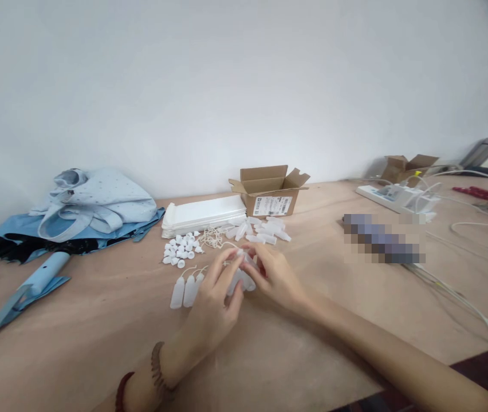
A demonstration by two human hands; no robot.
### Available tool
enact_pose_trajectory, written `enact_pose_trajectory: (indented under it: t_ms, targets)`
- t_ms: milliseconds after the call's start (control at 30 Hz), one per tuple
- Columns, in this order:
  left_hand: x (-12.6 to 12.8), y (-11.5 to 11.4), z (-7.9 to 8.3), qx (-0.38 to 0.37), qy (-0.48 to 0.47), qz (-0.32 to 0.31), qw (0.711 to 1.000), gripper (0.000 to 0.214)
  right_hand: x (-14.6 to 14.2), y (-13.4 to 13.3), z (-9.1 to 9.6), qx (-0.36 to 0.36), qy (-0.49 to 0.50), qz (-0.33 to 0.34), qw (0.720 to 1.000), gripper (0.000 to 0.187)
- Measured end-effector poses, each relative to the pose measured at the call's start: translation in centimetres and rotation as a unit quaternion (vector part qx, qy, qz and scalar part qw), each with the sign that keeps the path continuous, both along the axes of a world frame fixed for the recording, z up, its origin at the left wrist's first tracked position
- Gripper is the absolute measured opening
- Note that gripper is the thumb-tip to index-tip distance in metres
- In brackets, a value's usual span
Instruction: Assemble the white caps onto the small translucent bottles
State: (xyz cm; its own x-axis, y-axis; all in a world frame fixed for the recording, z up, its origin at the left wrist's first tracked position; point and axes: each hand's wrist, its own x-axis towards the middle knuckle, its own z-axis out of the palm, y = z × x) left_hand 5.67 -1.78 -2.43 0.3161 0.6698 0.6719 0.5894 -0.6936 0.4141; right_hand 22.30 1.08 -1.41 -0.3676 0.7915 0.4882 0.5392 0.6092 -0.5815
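My left hand [217,289] and my right hand [279,273] meet over the middle of the table. Between their fingertips is a small translucent plastic bottle [250,261], tilted and partly covered. The right fingers grip its body, while the left fingers pinch its top end, where a white string rises. Below and left, a row of similar bottles with strings [177,293] lies on the table, partly hidden by my left hand. Beyond my hands are loose bottles without caps [265,233], a pile of white caps [180,247] and a tangle of cream string [212,237].
Behind these stand a stack of white paper packets [205,212] and an open cardboard box [270,200]. A folded blue umbrella [46,274] and a pale cloth bag [102,197] lie left. To the right are a blurred-out object [381,239], a power strip [392,200] and loose cables [476,309].
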Motion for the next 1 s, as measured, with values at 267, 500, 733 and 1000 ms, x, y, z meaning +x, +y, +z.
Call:
enact_pose_trajectory:
  t_ms: [267,500,733,1000]
  targets:
    - [-0.1,-0.1,-0.1,-0.016,0.021,-0.023,0.999,0.05,0.2,-0.1,0.4,-0.096,0.093,0.02,0.991,0.02]
    - [0.2,0.0,0.5,0.044,0.055,-0.062,0.996,0.051,0.3,0.4,1.1,-0.253,0.237,0.077,0.935,0.024]
    - [0.1,0.8,0.4,0.046,0.041,-0.031,0.998,0.047,0.7,0.7,1.6,-0.385,0.343,0.155,0.843,0.026]
    - [0.8,2.5,1.2,0.071,0.076,-0.031,0.994,0.049,1.5,1.1,1.5,-0.407,0.372,0.174,0.816,0.026]
